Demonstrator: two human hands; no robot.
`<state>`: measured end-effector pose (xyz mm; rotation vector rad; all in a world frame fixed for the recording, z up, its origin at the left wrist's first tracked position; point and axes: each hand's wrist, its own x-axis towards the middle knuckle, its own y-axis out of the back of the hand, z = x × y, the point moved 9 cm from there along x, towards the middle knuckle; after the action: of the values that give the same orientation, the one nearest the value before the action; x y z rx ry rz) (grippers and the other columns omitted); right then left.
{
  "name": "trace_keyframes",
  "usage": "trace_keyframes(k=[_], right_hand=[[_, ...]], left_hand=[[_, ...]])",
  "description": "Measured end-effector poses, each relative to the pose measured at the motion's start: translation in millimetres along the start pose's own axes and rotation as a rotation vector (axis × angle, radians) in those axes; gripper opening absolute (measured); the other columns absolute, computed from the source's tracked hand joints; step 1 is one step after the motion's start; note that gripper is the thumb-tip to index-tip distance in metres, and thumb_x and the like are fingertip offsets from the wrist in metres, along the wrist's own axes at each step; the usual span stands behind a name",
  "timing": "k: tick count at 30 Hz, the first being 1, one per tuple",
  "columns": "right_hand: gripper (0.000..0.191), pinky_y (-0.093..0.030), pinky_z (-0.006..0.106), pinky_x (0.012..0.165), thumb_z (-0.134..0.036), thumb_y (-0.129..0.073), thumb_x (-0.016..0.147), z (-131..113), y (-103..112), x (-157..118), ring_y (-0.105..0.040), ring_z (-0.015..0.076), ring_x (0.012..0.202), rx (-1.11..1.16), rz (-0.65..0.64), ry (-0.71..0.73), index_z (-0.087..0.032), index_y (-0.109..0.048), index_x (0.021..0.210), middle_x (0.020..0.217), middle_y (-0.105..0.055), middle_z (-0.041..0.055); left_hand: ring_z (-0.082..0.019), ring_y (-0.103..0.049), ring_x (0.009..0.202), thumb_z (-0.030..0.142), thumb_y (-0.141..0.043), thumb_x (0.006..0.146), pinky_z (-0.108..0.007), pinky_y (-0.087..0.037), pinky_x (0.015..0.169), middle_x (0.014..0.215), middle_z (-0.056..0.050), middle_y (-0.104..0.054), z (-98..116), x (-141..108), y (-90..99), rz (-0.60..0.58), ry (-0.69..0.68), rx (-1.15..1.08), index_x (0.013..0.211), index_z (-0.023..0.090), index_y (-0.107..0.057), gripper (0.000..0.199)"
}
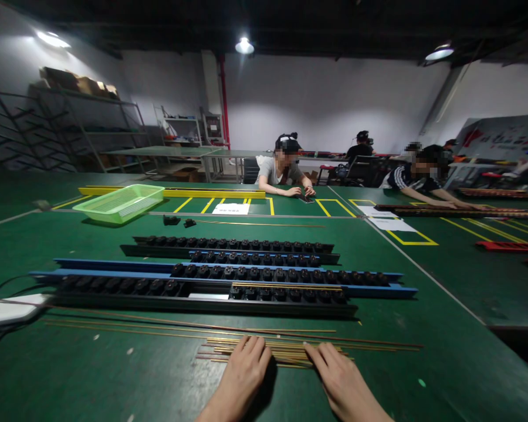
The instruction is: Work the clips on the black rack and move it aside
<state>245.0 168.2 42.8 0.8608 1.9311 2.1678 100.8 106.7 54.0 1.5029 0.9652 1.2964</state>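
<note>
A bundle of thin brass rods point(287, 353) lies on the green table directly before me. My left hand point(245, 370) is closed over the bundle, its fingers pressed together and bent down onto the rods. Toward the right end of the same bundle, my right hand point(338, 374) grips with its fingers curled; the thumbs and undersides are hidden. Longer thin rods point(158, 320) stretch to the left just beyond my hands. Past them sits a black channel rail point(264, 308) lined with black blocks, with a few brass rods point(286, 286) resting on top.
Behind the black rail are blue rails point(114, 271) and another black rail point(145, 252) with blocks. A green plastic basket point(121, 205) and a yellow rail point(215, 193) lie farther off. A white device point(15, 310) with cables is at left. Co-workers point(278, 170) sit across the table.
</note>
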Motion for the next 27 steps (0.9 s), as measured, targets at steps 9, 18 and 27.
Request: trace_keyframes(k=[9,18,27], right_hand=[[0.025,-0.048,0.027,0.07,-0.01,-0.039,0.085,24,17,19,-0.058,0.0156,0.081,0.067,0.127,-0.055,-0.02,-0.057,0.1,0.087,-0.059,0.0038],[0.035,-0.048,0.028,0.078,-0.011,-0.045,0.088,57,51,29,-0.06,0.0161,0.09,-0.099,0.388,-0.058,-0.019,-0.059,0.119,0.096,-0.063,0.0069],[0.038,-0.051,0.032,0.083,-0.007,-0.041,0.086,69,62,45,-0.059,0.0177,0.093,-0.037,0.45,-0.007,-0.019,-0.062,0.114,0.097,-0.063,0.0077]], left_hand=[[-0.018,-0.056,0.095,0.001,-0.038,0.083,-0.034,-0.049,0.087,0.102,-0.007,-0.062,-22,31,34.9,0.279,0.07,-0.061,0.096,0.016,-0.057,0.028],[-0.017,-0.061,0.094,0.0,-0.037,0.083,-0.036,-0.052,0.089,0.103,-0.006,-0.067,-29,52,48.3,0.401,0.034,-0.106,0.11,0.017,-0.058,0.038],[-0.016,-0.062,0.099,0.006,-0.04,0.087,-0.033,-0.054,0.089,0.104,-0.006,-0.067,-50,69,44.5,0.533,0.076,-0.194,0.107,0.019,-0.062,0.032]])
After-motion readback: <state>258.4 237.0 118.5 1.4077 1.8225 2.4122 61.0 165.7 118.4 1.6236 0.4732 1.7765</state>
